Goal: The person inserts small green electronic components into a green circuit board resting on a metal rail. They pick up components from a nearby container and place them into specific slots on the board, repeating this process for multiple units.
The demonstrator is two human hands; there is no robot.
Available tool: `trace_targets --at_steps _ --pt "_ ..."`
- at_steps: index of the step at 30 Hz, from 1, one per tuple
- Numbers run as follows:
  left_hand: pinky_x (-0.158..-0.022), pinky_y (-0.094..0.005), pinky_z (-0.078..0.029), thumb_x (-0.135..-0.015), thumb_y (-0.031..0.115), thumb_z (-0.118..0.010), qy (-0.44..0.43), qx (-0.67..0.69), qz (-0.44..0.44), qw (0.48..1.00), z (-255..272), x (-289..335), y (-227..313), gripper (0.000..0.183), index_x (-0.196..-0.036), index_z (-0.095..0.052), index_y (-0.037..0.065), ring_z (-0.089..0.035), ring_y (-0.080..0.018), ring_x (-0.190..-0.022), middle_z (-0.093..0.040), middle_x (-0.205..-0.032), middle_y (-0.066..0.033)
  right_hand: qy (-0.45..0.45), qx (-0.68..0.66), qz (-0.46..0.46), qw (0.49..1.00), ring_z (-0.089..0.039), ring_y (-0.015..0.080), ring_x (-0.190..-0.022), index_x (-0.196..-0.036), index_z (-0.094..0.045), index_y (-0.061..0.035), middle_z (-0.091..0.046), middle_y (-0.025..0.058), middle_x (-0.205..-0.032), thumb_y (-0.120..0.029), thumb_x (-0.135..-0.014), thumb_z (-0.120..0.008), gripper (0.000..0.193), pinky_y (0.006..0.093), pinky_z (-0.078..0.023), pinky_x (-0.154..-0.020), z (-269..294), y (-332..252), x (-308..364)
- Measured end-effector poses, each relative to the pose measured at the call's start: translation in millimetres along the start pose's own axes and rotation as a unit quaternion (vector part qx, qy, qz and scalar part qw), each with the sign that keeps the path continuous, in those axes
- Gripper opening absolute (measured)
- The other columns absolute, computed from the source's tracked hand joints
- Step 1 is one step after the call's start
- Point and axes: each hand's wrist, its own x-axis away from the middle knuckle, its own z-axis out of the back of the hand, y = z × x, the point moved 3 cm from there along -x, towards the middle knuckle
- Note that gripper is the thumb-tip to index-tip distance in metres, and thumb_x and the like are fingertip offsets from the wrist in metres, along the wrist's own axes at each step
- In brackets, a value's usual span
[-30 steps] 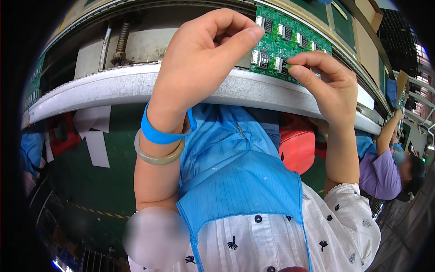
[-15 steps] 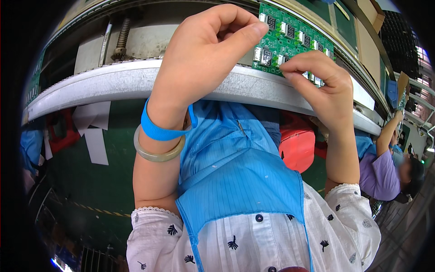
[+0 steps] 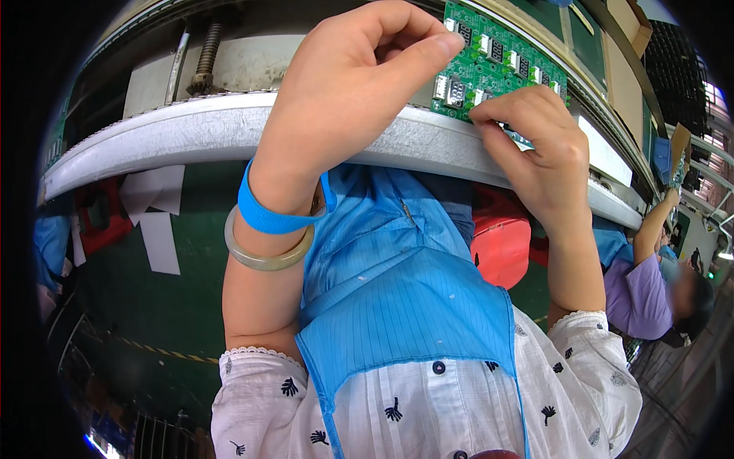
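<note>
A green circuit board (image 3: 497,70) lies along the metal rail in front of me, with white connectors (image 3: 514,63) and small dark digit displays (image 3: 456,93) in rows. My left hand (image 3: 348,88) reaches over its left end, thumb and forefinger pinched beside a connector at the far left corner. Along the near edge, my right hand (image 3: 539,145) has its thumb and forefinger closed by another connector and covers part of that row. Whatever lies between the fingertips of either hand is hidden. A blue band (image 3: 267,214) and a pale bangle (image 3: 264,258) circle my left wrist.
The pale metal rail (image 3: 191,126) runs across in front of my body. Beyond it, a spring-like screw (image 3: 205,61) stands at the left. A red stool (image 3: 501,245) is below the rail. Another person in a purple top (image 3: 638,294) works at the far right.
Both pinched hands remain at the board. My left fingertips sit slightly farther right and up, along with the board, while my right hand has shifted a little left, its fingers more bent.
</note>
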Motion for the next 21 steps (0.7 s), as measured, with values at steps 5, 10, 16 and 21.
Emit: trace_targets --at_steps 5,10,16,21 --pt "-0.063 -0.0175 -0.040 -0.101 0.012 -0.067 -0.005 -0.008 -0.004 1.000 2 -4 -8 0.013 -0.103 -0.068 -0.001 -0.049 -0.0011 -0.073 -0.060 -0.083 0.0047 0.004 0.011 -0.005 1.000 -0.066 0.0288 -0.083 -0.090 -0.073 -0.0072 -0.072 0.0072 -0.085 -0.002 -0.077 -0.075 0.014 0.0399 -0.053 -0.076 -2 -1 0" --pt "-0.064 -0.0173 -0.040 -0.101 0.012 -0.067 -0.009 -0.003 -0.010 1.000 3 -4 -10 0.013 -0.103 -0.068 -0.001 -0.049 -0.0012 -0.073 -0.060 -0.083 0.0044 0.011 0.001 -0.025 1.000 -0.065 0.0292 -0.082 -0.089 -0.074 -0.0064 -0.071 0.0076 -0.084 -0.002 -0.077 -0.074 0.012 0.0399 -0.053 -0.075 -4 -2 0" --pt "-0.064 -0.0176 -0.041 -0.101 0.012 -0.067 -0.014 0.010 -0.010 1.000 2 -4 -11 0.013 -0.103 -0.068 -0.001 -0.050 -0.0014 -0.073 -0.061 -0.084 0.0039 0.011 0.000 -0.043 0.999 -0.065 0.0292 -0.082 -0.089 -0.074 -0.0057 -0.072 0.0078 -0.085 -0.002 -0.078 -0.073 0.011 0.0399 -0.053 -0.074 -5 -2 2" --pt "-0.063 -0.0177 -0.041 -0.101 0.012 -0.068 -0.006 -0.010 -0.007 1.000 2 -4 -9 0.013 -0.103 -0.068 -0.002 -0.050 -0.0017 -0.073 -0.061 -0.083 0.0033 0.014 0.004 -0.047 0.999 -0.064 0.0291 -0.082 -0.089 -0.074 -0.0055 -0.072 0.0076 -0.085 -0.003 -0.079 -0.073 0.010 0.0402 -0.052 -0.074 -5 -2 2"
